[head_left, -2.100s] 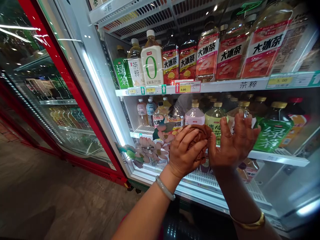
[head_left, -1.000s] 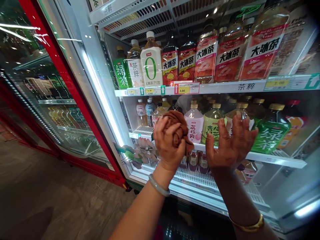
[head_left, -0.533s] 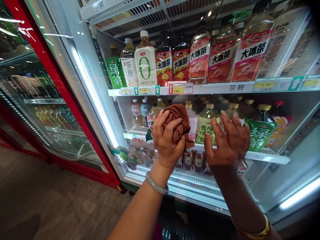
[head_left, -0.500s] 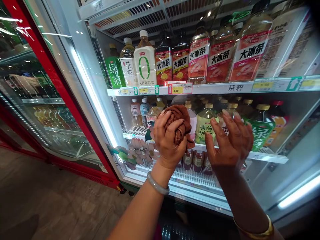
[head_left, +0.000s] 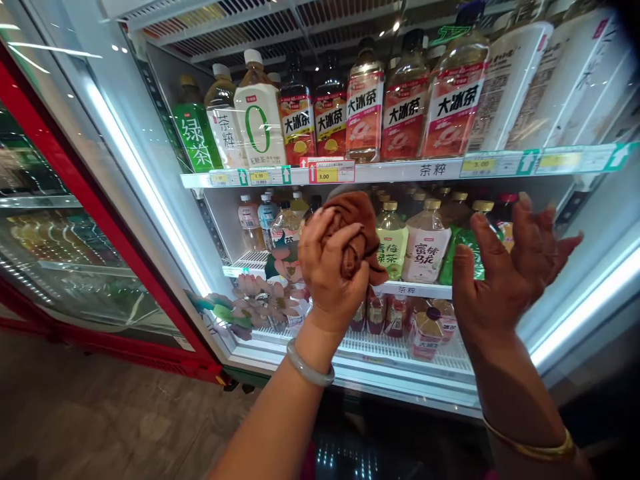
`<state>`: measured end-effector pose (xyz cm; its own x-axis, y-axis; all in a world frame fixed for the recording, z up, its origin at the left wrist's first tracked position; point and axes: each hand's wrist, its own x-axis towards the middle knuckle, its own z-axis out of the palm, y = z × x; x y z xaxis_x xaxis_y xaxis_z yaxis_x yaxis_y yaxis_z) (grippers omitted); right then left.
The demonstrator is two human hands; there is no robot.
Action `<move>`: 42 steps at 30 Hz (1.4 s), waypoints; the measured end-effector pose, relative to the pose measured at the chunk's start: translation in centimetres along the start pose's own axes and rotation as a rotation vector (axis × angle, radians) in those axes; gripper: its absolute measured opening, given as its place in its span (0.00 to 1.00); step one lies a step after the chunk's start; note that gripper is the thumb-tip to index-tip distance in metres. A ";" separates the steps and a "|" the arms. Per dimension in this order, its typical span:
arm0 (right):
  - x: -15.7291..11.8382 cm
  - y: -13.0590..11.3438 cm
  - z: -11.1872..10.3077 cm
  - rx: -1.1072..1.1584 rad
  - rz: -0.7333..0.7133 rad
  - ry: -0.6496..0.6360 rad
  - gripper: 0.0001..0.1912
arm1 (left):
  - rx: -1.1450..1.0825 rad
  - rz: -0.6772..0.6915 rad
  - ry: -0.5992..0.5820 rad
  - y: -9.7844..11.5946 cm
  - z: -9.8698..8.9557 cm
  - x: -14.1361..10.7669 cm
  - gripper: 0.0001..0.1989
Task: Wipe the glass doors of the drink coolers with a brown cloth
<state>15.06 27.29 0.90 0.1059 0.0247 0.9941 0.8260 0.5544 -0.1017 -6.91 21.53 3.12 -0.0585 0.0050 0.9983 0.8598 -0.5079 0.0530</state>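
Note:
My left hand (head_left: pixel 333 267) is wrapped round a bunched brown cloth (head_left: pixel 363 220), in front of the middle shelf of a lit drinks cooler. To its right, my right hand (head_left: pixel 505 273) is raised with fingers spread and nothing in it, before the green bottles at the shelf's right end. Glass with a flower decal (head_left: pixel 267 297) lies between the hands and the drinks. Between my hands a white-labelled bottle (head_left: pixel 426 247) shows on the middle shelf. Whether either hand touches the glass I cannot tell.
Large tea bottles (head_left: pixel 363 110) line the upper shelf, above a price rail (head_left: pixel 390 172). Smaller bottles stand on the bottom rack (head_left: pixel 373 343). A red-framed cooler door (head_left: pixel 115 220) is at the left, with tiled floor (head_left: pixel 115 407) below it.
The view has shifted, so the shelves appear further left. My right hand has moved right, away from my left hand, and its fingers are spread wider. The cloth is still in my left hand.

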 end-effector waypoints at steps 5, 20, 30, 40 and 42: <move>-0.2 1.0 0.0 -0.032 -0.001 -0.007 0.30 | -0.006 0.090 -0.015 1.7 2.1 -2.0 0.18; -0.5 1.5 0.5 -0.024 -0.079 0.028 0.29 | 0.027 0.117 -0.033 2.8 3.2 -1.7 0.16; -0.5 1.4 0.5 -0.026 -0.083 0.028 0.28 | -0.053 0.269 -0.162 3.8 4.0 -2.5 0.15; -0.3 0.8 0.3 -0.049 -0.017 0.009 0.25 | -0.066 0.287 -0.128 4.6 5.0 -4.7 0.14; -0.3 0.8 0.4 -0.031 -0.027 0.028 0.25 | -0.084 0.304 -0.172 5.0 5.0 -4.7 0.13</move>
<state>15.50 28.02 0.57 0.0983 -0.0130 0.9951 0.8453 0.5288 -0.0766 0.20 23.29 -1.16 0.2862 -0.0163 0.9580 0.7795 -0.5775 -0.2426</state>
